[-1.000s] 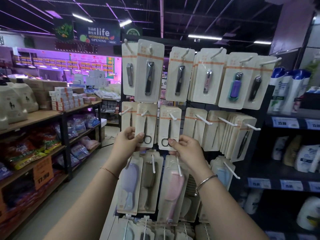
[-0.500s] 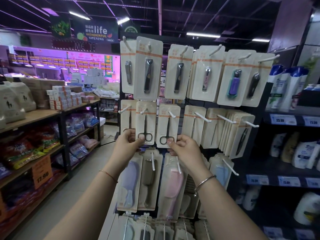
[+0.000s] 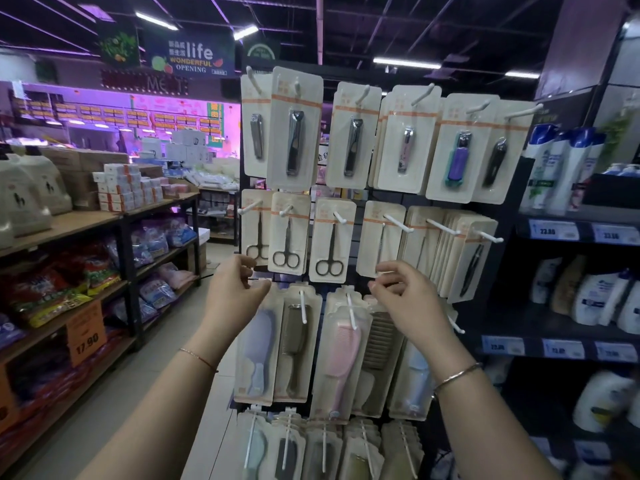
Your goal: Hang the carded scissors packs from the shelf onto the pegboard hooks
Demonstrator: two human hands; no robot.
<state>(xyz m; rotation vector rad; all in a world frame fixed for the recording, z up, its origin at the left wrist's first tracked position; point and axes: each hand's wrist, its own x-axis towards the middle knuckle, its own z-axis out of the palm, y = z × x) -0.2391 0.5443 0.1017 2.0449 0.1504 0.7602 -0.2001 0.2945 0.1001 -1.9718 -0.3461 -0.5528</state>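
Three cream carded scissors packs hang side by side on white hooks in the pegboard's second row: a left pack (image 3: pixel 255 230), a middle pack (image 3: pixel 288 233) and a right pack (image 3: pixel 333 239). My left hand (image 3: pixel 235 292) hovers just below the left pack with fingers loosely curled and nothing in it. Below a neighbouring card of thin tools (image 3: pixel 382 237) is my right hand (image 3: pixel 408 299), fingers apart and empty. Neither hand touches a scissors pack.
Nail-clipper cards (image 3: pixel 294 129) fill the top row, comb cards (image 3: pixel 343 355) the rows below. White hook tips (image 3: pixel 401 225) stick out toward me. Shampoo shelves (image 3: pixel 585 233) stand at the right; a stocked aisle shelf (image 3: pixel 131 244) is at the left.
Both hands have let go of the middle and right scissors cards, dropped slightly and moved apart; the cards now hang on their hooks.
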